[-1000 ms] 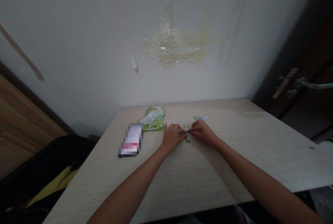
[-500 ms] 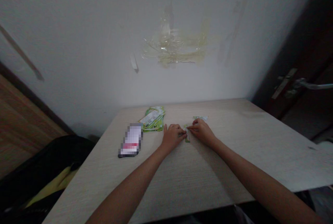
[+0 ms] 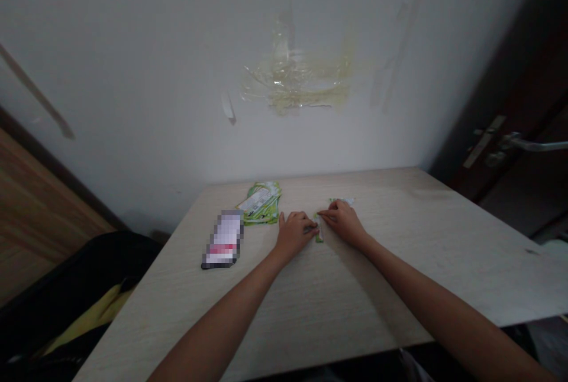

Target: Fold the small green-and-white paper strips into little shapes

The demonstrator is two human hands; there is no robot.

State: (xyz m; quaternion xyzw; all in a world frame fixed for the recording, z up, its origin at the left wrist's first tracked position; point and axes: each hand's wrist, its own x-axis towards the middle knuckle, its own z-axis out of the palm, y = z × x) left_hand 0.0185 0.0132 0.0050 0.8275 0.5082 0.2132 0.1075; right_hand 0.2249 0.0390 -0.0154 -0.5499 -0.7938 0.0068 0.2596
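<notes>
1. your right hand (image 3: 344,221) has its fingertips drawn together at the far end of a narrow, green-and-white, paper-like strip (image 3: 319,239); whether they pinch it or merely press it cannot be told.
2. change noted: over the last second, those fingertips have shifted slightly away from you, from beside the strip's middle to its far end. in my judgement, you are now working that end, with the near part steadied.
3. your left hand (image 3: 296,232) has kept its place, fingers bunched against the strip's left side; pinch or press, again undetermined.
4. location: the strip lies between your hands on the pale, wood-grain table (image 3: 284,305), its near green end exposed.
5. hidden: your fingers cover part of the strip; your right hand partly masks a green-and-white scrap (image 3: 348,200) behind it.
6. hard to read: print on the pile of flat, green-and-white packets (image 3: 262,207); the dark-edged, flat slab (image 3: 225,237) is pixelated.
</notes>
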